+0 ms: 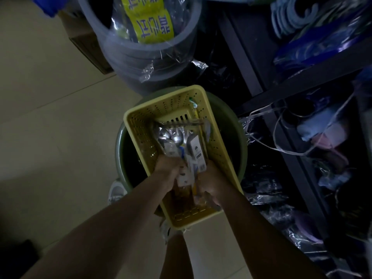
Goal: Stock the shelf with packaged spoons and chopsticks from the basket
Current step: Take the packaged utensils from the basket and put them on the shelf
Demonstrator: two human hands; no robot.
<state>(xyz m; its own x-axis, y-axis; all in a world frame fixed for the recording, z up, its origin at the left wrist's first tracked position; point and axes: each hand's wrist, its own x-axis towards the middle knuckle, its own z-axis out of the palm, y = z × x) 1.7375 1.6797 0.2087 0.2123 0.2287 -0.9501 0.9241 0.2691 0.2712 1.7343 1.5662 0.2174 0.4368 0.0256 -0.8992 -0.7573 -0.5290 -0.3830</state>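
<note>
Both your hands are down in the yellow basket (219, 150), which sits tilted across the rim of a green tub (237, 137). Your left hand (168, 168) and right hand (213, 178) close around the packs (181, 146) of spoons and chopsticks from either side; how tightly the fingers grip, you can't tell in this dim light. The slick wrappers could slide free as you lift, and pressing down could tip the basket. The shelf (302, 81) stands to your right.

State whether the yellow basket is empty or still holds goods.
Still holds goods: packets of spoons lie inside the basket, with both hands reaching in.
</note>
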